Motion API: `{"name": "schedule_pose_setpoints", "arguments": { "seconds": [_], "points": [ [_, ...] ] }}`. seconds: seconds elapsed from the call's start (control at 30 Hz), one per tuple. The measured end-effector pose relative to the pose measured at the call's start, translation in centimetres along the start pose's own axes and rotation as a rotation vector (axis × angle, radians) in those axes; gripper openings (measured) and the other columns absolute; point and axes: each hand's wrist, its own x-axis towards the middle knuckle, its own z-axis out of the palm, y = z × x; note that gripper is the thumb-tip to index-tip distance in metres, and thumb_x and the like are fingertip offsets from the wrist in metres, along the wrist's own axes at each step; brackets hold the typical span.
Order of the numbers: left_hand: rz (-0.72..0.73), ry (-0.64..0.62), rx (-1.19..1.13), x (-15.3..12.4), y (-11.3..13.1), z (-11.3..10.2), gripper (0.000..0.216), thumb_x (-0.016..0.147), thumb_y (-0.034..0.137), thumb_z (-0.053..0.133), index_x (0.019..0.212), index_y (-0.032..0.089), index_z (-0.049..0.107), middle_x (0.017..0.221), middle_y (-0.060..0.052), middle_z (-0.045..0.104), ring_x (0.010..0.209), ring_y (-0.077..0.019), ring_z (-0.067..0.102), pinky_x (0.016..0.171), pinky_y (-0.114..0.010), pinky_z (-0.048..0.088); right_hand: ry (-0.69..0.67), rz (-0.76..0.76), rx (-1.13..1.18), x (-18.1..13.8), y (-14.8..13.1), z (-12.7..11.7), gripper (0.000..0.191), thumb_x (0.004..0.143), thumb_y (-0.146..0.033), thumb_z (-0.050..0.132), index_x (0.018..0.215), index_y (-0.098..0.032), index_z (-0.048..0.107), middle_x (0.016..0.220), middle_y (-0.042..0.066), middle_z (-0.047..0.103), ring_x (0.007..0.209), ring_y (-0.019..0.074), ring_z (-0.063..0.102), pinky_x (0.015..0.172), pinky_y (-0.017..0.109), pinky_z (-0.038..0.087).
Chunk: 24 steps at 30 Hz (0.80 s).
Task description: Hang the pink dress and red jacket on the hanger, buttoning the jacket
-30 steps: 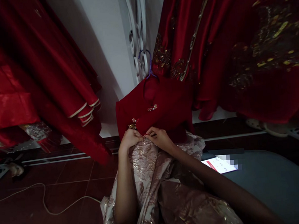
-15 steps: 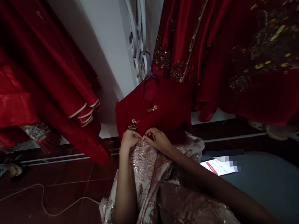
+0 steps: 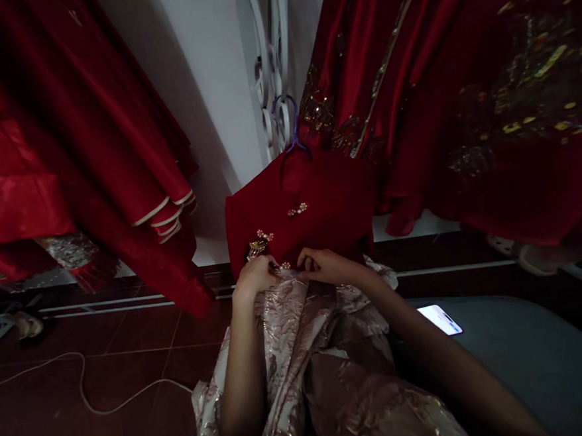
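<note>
A red garment (image 3: 329,195) hangs on a purple hanger (image 3: 293,128), its lower part meeting the shiny pink-gold brocade cloth (image 3: 283,318) over my lap. Beaded fastenings (image 3: 298,209) decorate its front, with a gold ornament (image 3: 257,248) just above my left hand. My left hand (image 3: 256,275) is closed on the red garment's edge, beside a small beaded piece (image 3: 284,265). To the right, my right hand (image 3: 324,266) has its fingers curled in a pinch over the place where red garment and brocade meet. Whatever its fingertips hold is too small to make out.
Red garments (image 3: 129,123) hang on the left, and red gowns with gold sequins (image 3: 528,115) on the right. A white scrolled metal stand (image 3: 273,66) rises behind. A lit phone (image 3: 440,319) lies on the grey-green seat (image 3: 524,348). A white cable (image 3: 134,392) crosses the tiled floor.
My right hand has drawn away to the right from my left hand, uncovering the small beaded piece between them. My left hand stays nearly in place. The phone's screen shows something different.
</note>
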Motion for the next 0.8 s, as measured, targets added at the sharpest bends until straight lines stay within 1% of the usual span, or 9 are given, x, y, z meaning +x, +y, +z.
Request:
{"name": "schedule_pose_setpoints", "arguments": {
  "seconds": [0.07, 0.1, 0.2, 0.37, 0.5, 0.67, 0.8],
  "points": [
    [-0.006, 0.013, 0.072, -0.1, 0.4, 0.3, 0.033, 0.058, 0.022, 0.072, 0.090, 0.020, 0.065, 0.081, -0.006, 0.069, 0.077, -0.0199, 0.063, 0.066, -0.024, 0.043, 0.076, -0.026, -0.065, 0.5, -0.1, 1.1, 0.026, 0.077, -0.031, 0.061, 0.100, -0.018, 0.057, 0.082, 0.004, 0.064, 0.074, 0.0143, 0.059, 0.066, 0.023, 0.041],
    [-0.008, 0.030, 0.112, -0.1, 0.6, 0.4, 0.032, 0.059, 0.022, 0.071, 0.090, 0.020, 0.065, 0.083, -0.007, 0.069, 0.080, -0.0217, 0.064, 0.067, -0.025, 0.043, 0.110, -0.028, -0.106, 0.7, -0.1, 1.7, 0.024, 0.079, -0.029, 0.059, 0.100, -0.018, 0.058, 0.083, 0.004, 0.064, 0.076, 0.0147, 0.059, 0.068, 0.024, 0.041],
    [-0.017, 0.065, 0.198, -0.1, 1.0, 0.4, 0.029, 0.061, 0.021, 0.069, 0.090, 0.018, 0.064, 0.088, -0.012, 0.068, 0.088, -0.0248, 0.063, 0.072, -0.027, 0.043, 0.159, -0.014, -0.196, 1.3, -0.2, 2.8, 0.016, 0.082, -0.027, 0.055, 0.094, -0.018, 0.061, 0.079, 0.004, 0.062, 0.073, 0.0146, 0.057, 0.068, 0.025, 0.040],
    [0.053, 0.105, 0.215, 0.2, 0.9, 0.5, 0.025, 0.064, 0.022, 0.069, 0.087, 0.015, 0.064, 0.091, -0.014, 0.067, 0.092, -0.0270, 0.062, 0.074, -0.029, 0.044, 0.207, -0.050, -0.142, 1.4, -0.3, 3.2, 0.015, 0.082, -0.030, 0.057, 0.090, -0.018, 0.060, 0.084, 0.004, 0.061, 0.075, 0.0141, 0.057, 0.068, 0.024, 0.041],
    [0.127, 0.132, 0.106, 0.4, 0.4, 0.3, 0.021, 0.064, 0.019, 0.071, 0.083, 0.014, 0.065, 0.088, -0.011, 0.067, 0.088, -0.0224, 0.061, 0.076, -0.027, 0.044, 0.235, -0.057, -0.052, 1.5, -0.4, 3.4, 0.010, 0.082, -0.026, 0.057, 0.088, -0.019, 0.060, 0.083, 0.004, 0.063, 0.072, 0.0131, 0.057, 0.069, 0.024, 0.043],
    [0.181, 0.193, 0.006, 0.4, -0.6, -0.3, 0.012, 0.067, 0.022, 0.070, 0.077, 0.016, 0.067, 0.078, -0.005, 0.067, 0.075, -0.0163, 0.061, 0.068, -0.024, 0.043, 0.294, -0.048, 0.112, 1.7, -0.6, 3.7, 0.012, 0.081, -0.028, 0.057, 0.088, -0.019, 0.060, 0.081, 0.002, 0.065, 0.071, 0.0122, 0.058, 0.066, 0.023, 0.044],
    [0.174, 0.162, -0.077, 0.3, -1.3, -0.6, 0.013, 0.068, 0.027, 0.069, 0.077, 0.017, 0.069, 0.075, -0.004, 0.069, 0.072, -0.0150, 0.062, 0.066, -0.023, 0.043, 0.298, -0.032, 0.207, 1.7, -0.8, 3.8, 0.014, 0.080, -0.031, 0.057, 0.086, -0.019, 0.060, 0.081, 0.002, 0.066, 0.074, 0.0123, 0.060, 0.064, 0.022, 0.045]
  ]
}}
